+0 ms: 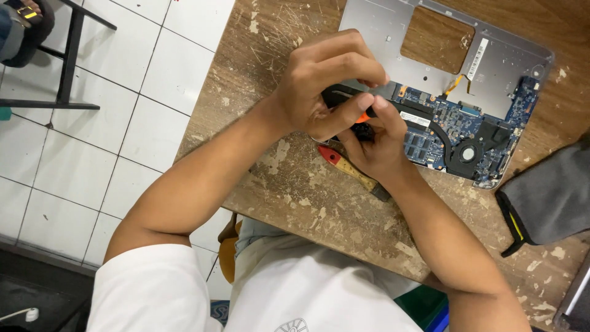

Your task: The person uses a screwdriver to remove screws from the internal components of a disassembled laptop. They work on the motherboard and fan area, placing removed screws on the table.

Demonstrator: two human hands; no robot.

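1. Head view: the person is leaning over a worn wooden table (319,203), both hands meeting over an opened laptop (442,80).
2. The left hand (322,83) is curling over the work from above, its fingers bent down around an orange-tipped tool (364,116); only a small part of the tool is showing, so its kind cannot be told.
3. The right hand (378,147) is coming up from below, its fingertips pinching at that same tool, touching the left thumb.
4. The laptop is lying open as a shallow silver shell, acting as the only tray here: inside it a blue circuit board (455,123) is sitting along the near side, with a round black fan (468,154) at the right, while the far half is showing bare metal with a rectangular cutout.
5. A red-and-wooden-handled tool (353,171) is lying on the table just beside the laptop, partly under the right hand.
6. A grey pouch (547,197) is resting at the right edge of the table, apart from the laptop; its contents are hidden.
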